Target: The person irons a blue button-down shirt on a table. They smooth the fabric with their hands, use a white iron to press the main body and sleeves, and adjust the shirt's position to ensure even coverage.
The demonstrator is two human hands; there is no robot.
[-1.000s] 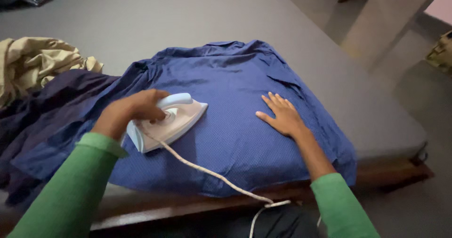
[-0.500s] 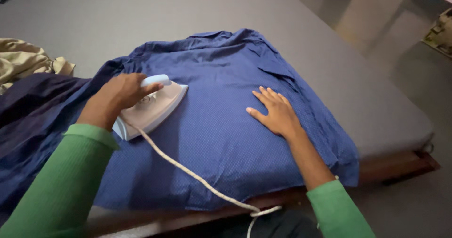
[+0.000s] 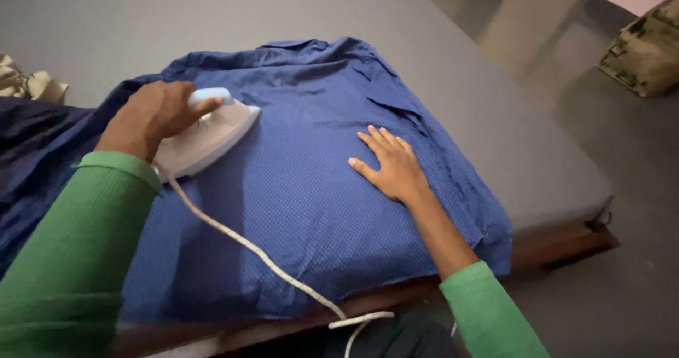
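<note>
1. The left hand (image 3: pixel 152 117) is wrapped closed around the pale blue handle of the white iron (image 3: pixel 205 140), fingers curled over the top. That grip lets the hand press the soleplate flat and steer it.
2. The iron sits on the upper left part of the blue dotted shirt (image 3: pixel 311 188), its pointed nose aimed toward the middle of the cloth, its heel toward the green sleeve.
3. The right hand (image 3: pixel 389 167) holds nothing. It lies open, palm down, fingers spread on the shirt to the right of the iron and well apart from it, apparently to keep the fabric taut and stop it sliding.
4. A white cord (image 3: pixel 247 248) runs from the iron's heel diagonally across the shirt and drops over the near edge, loose enough not to drag on the iron.
5. The shirt is spread over a grey padded surface (image 3: pixel 495 131) on a dark wooden frame (image 3: pixel 559 248), its hem hanging just over the front edge.
6. Darker navy cloth (image 3: pixel 32 146) lies bunched at the left, touching the shirt, with a bit of beige cloth (image 3: pixel 25 83) beyond it.
7. A camouflage-patterned bag (image 3: pixel 640 50) stands on the floor at the far right, well apart from the work.
</note>
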